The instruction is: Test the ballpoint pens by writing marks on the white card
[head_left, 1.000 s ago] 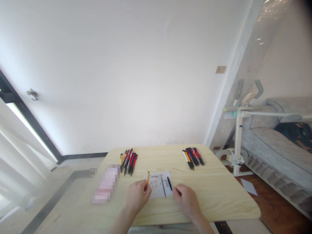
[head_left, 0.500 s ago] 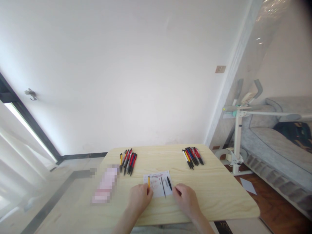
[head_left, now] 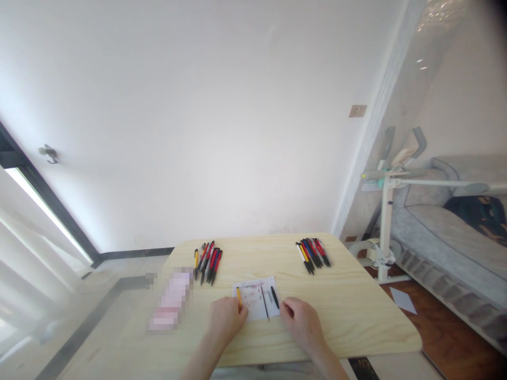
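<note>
My left hand (head_left: pixel 228 316) is closed around a yellow pen barrel (head_left: pixel 238 294), which sticks up past the fingers at the left edge of a white paper (head_left: pixel 253 311). On that paper, which bears reddish scribbles, lie a thin dark pen refill (head_left: pixel 265 304) and a short black pen part (head_left: pixel 274 297). Just right of the black part, my right hand (head_left: pixel 300 321) rests on the table with its fingers curled in. Whatever those fingers hold, if anything, is hidden.
A bunch of red, grey, blue and yellow pens (head_left: pixel 208 262) lies at the back left of the wooden table (head_left: pixel 253 253). Another bunch of pens (head_left: pixel 312 255) is at the back right. A blurred pink item (head_left: pixel 172 303) sits by the left edge.
The yellow barrel in my left hand has tilted slightly to the left. My right hand and the parts on the paper have stayed put.
</note>
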`<state>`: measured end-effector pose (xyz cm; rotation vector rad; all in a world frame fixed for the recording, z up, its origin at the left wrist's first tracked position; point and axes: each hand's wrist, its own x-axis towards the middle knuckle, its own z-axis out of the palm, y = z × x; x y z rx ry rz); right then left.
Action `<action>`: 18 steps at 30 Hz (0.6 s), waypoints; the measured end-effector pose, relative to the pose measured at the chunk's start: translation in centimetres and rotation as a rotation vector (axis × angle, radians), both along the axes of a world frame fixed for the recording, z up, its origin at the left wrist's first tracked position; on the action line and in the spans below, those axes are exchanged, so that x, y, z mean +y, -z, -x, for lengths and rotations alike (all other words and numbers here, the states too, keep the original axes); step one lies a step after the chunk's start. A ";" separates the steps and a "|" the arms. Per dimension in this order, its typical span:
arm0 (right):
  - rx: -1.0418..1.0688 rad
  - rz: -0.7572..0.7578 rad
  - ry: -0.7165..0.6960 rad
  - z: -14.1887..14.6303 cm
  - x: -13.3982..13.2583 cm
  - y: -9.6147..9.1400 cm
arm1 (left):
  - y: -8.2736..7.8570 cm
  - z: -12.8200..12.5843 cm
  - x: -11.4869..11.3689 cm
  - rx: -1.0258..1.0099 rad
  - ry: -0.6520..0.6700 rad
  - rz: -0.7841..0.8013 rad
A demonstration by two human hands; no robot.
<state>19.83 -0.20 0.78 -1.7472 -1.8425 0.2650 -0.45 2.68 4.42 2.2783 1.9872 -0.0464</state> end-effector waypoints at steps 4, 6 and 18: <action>0.049 0.010 0.003 0.0 -0.1 -0.1 | 0.1 0.2 0.0 0.003 0.007 -0.001; 0.055 0.009 0.008 0.0 -0.1 -0.1 | 0.1 0.3 0.0 0.001 0.006 -0.005; 0.080 -0.004 0.014 -0.1 0.0 0.0 | 0.1 1.9 0.5 -0.039 0.016 -0.049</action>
